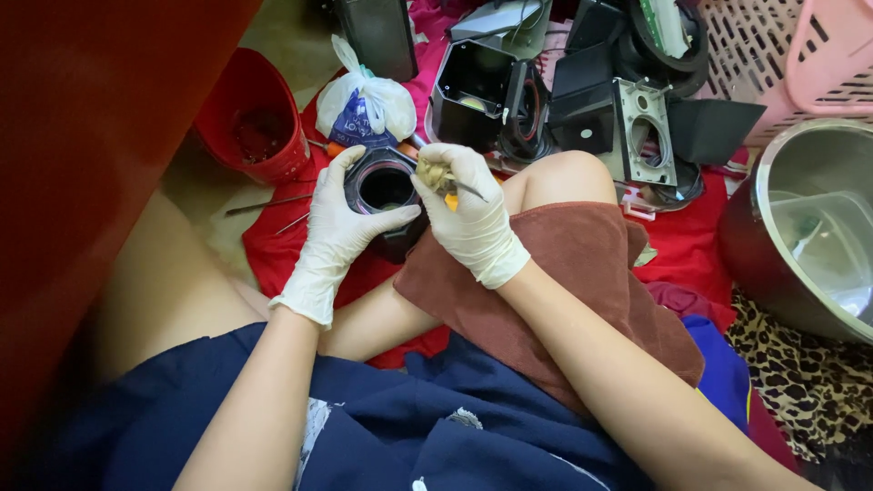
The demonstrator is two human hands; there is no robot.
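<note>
**Steady the housing, work the rim with the tool**

Head view: the left hand (341, 223), in a white glove, wraps around the black round housing (386, 195), thumb on the near rim and fingers curled over the far side, so it is clamped on the part. The housing sits low over the red cloth (691, 241), just beside the brown towel (564, 273) draped over the raised knee. The right hand (468, 218), also gloved, is closed around a slim tool with an orange handle (452, 194), its metal tip poking out to the right while the fist rests against the housing's rim.

To do this well, I judge the left grip should stay firm and the opening kept facing up, with the right wrist braced on the towel so the tool moves in small, controlled strokes instead of slipping.

Both forearms reach forward from the lap, wrists bent slightly inward, hands meeting over the housing. Black dismantled casings (582, 109) lie beyond, a red bucket (250, 118) to the left.
</note>
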